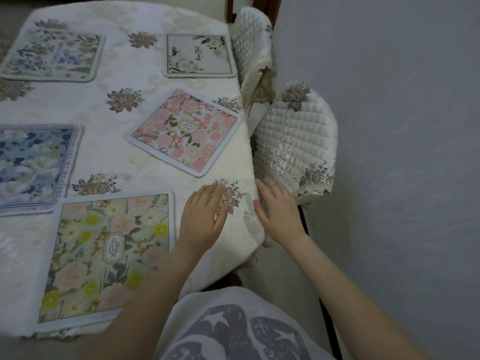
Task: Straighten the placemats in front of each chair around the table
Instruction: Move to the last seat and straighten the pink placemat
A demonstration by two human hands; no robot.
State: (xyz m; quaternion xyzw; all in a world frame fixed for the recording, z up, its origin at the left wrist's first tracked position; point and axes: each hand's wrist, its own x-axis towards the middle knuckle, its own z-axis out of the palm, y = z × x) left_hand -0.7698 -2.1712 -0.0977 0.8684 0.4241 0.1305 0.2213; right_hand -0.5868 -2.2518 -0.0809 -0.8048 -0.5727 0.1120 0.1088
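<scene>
Cream embroidered tablecloth (pixel 145 19) covers the counter, and two quilted chair covers (pixel 293 141) sit along the right, next to a pale wall (pixel 402 100).

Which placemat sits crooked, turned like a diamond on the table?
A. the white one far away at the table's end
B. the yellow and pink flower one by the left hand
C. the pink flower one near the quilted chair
C: the pink flower placemat lies turned at an angle to the table edge, while the others lie about square.

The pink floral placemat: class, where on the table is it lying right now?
In the head view the pink floral placemat lies skewed near the table's right edge, beside the quilted chair, beyond both hands.
</scene>
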